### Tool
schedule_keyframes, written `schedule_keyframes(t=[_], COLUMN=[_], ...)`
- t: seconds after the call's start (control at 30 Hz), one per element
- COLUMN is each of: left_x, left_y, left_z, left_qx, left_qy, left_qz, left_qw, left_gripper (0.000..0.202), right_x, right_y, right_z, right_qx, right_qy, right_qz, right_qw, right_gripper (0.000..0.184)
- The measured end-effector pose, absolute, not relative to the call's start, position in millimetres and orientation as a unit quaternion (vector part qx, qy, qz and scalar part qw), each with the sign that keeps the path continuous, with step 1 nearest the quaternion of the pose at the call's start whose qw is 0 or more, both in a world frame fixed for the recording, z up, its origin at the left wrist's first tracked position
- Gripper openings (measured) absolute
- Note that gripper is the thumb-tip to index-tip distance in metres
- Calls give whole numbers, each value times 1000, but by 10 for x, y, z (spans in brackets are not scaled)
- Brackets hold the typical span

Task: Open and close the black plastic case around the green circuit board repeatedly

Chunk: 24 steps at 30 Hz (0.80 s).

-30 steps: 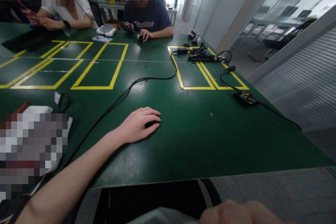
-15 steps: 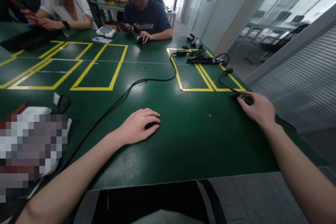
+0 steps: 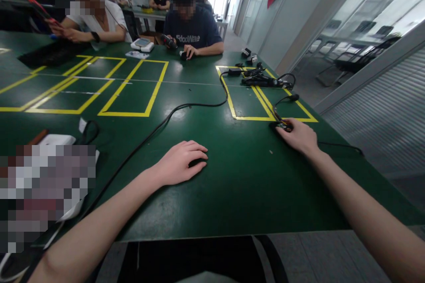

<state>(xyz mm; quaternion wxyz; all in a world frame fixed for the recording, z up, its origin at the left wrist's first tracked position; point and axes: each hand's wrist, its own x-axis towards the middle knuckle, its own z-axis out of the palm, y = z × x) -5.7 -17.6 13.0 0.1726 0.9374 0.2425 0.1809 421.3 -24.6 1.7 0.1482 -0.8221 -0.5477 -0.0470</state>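
Observation:
My left hand (image 3: 182, 162) rests on the green table (image 3: 226, 194), fingers loosely curved and a little apart, holding nothing. Over on the right, my right hand (image 3: 300, 135) grips a small black device (image 3: 282, 125) with what look like exposed inner parts and wires; its exact kind is hard to make out and the fingers hide part of it. The device is low at the table surface, just in front of the yellow-taped boxes. A thin black cable (image 3: 340, 144) runs behind my right wrist, and a black plug-like end (image 3: 292, 97) lies beyond the device.
A bundle of black cables and parts (image 3: 262, 80) lies inside the taped boxes, with small black-and-white blocks (image 3: 249, 55) behind. A long black cable (image 3: 142, 139) crosses the table. At left is a white box (image 3: 58, 140). Across the table a person (image 3: 195, 31) holds a power tool.
My right hand has moved left across the table with the black device in its grip. My left hand stays in place on the table; the view has shifted slightly.

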Motion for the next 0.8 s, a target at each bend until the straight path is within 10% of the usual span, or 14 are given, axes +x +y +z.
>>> schedule_keyframes(t=[0.5, 0.8], left_x=[-102, -113], left_y=[-237, -232], left_z=[285, 246], left_qx=[926, 932], left_qy=[203, 239], left_qz=[240, 164], left_qw=[209, 218], left_gripper=[28, 52], right_x=[1982, 2172], right_y=[-833, -672], right_z=[-25, 5], right_qx=[-323, -303], right_qy=[-909, -881], right_qz=[133, 121], right_qw=[229, 343], right_gripper=[19, 27])
